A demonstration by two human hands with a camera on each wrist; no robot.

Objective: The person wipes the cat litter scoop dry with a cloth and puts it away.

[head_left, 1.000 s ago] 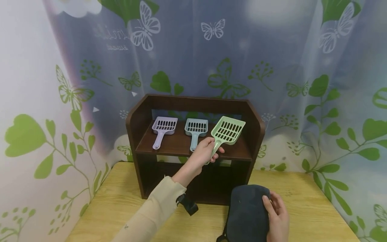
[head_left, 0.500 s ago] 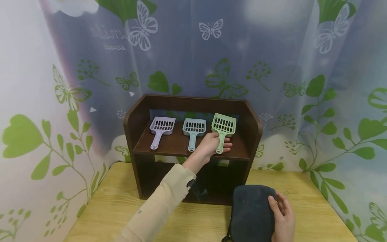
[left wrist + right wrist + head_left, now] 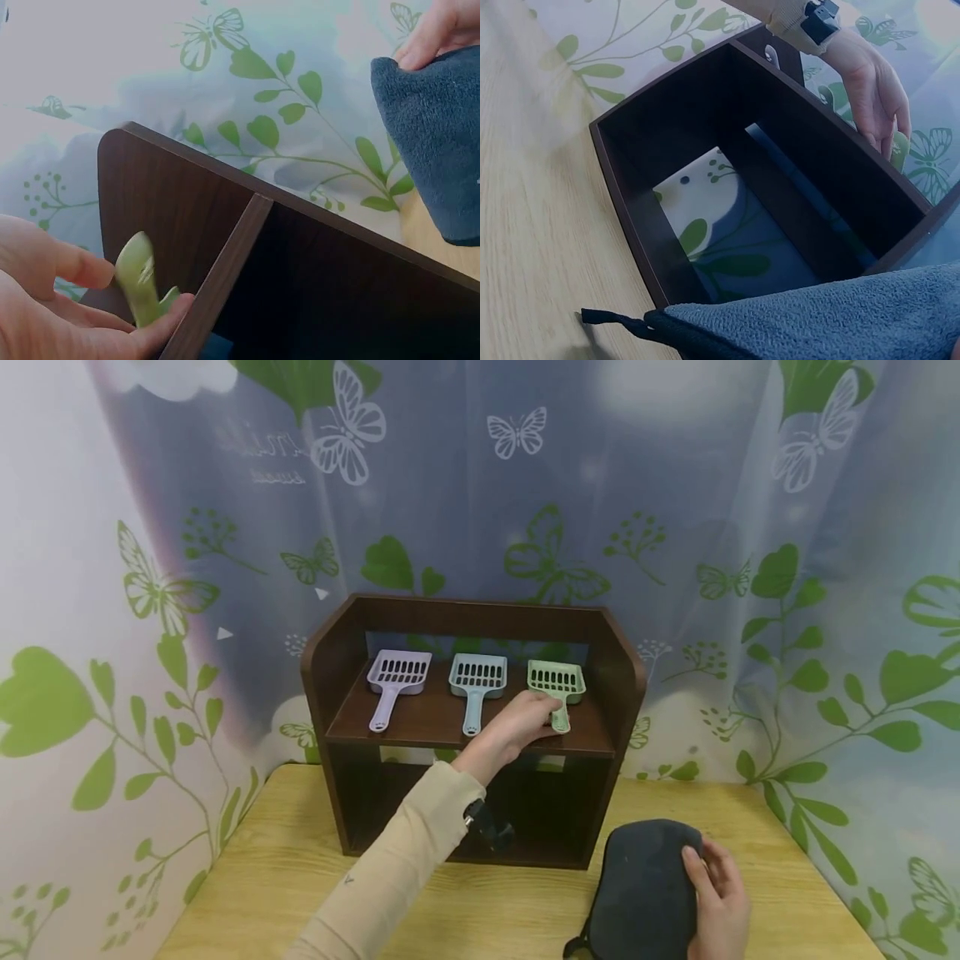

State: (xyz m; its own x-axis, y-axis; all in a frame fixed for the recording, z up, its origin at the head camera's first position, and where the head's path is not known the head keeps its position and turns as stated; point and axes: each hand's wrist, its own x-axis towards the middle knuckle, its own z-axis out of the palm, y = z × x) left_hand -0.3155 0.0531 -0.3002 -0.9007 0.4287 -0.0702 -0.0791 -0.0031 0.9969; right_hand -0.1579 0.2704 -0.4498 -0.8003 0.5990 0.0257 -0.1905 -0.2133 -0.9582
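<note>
In the head view, my left hand [image 3: 517, 722] is at the handle of a green slotted litter scoop [image 3: 557, 673], which lies at the right end of the upper shelf. The left wrist view has the scoop's handle [image 3: 136, 277], slightly blurred, between the thumb and fingers. Its slotted end is hidden there. A blue litter scoop [image 3: 477, 675] and a lavender litter scoop [image 3: 398, 672] lie to its left, handles toward me. Low on the right, my right hand [image 3: 720, 902] grips the side edge of a dark blue fuzzy cloth [image 3: 645, 889] with a dark hanging loop.
The dark brown two-tier shelf [image 3: 480, 620] stands on a yellow wood-grain table [image 3: 262, 852]. Its raised side panels flank the scoops. Behind hangs a curtain [image 3: 465, 510] printed with leaves and butterflies. A black strap device [image 3: 487, 827] sits on my left wrist.
The green scoop, earlier held up and tilted over the shelf, has come down level with the other two. My left hand has lowered with it. The cloth has shifted slightly right.
</note>
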